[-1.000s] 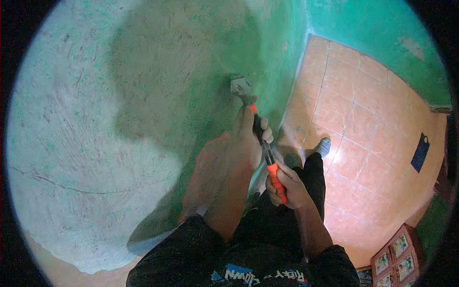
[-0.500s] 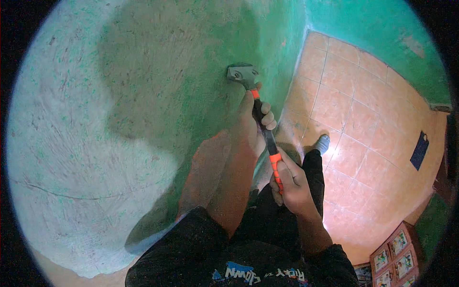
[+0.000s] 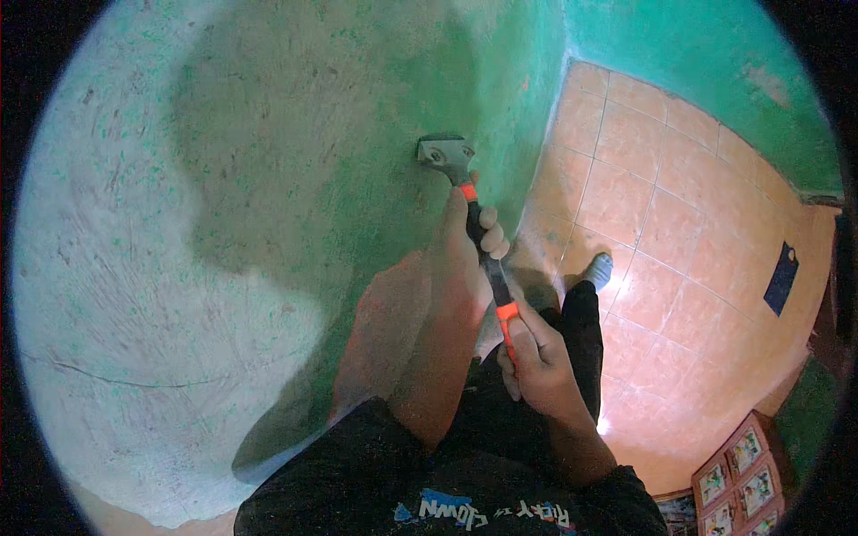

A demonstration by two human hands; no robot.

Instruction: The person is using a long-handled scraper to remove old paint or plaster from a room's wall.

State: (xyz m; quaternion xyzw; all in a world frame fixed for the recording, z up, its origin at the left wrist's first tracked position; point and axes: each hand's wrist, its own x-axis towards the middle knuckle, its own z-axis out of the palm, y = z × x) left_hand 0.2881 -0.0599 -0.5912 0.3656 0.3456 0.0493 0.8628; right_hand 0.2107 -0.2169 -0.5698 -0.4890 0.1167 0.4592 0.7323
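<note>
My left hand (image 3: 466, 243) clamps the scraper (image 3: 497, 279) just below its head (image 3: 444, 154), right hand (image 3: 542, 364) clamped round its orange grip (image 3: 508, 312).

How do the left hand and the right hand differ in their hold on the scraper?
The left hand holds the scraper near its head; the right hand holds the opposite end. The left hand is mostly on black, the right hand on orange. Both hands grip the same scraper.
</note>
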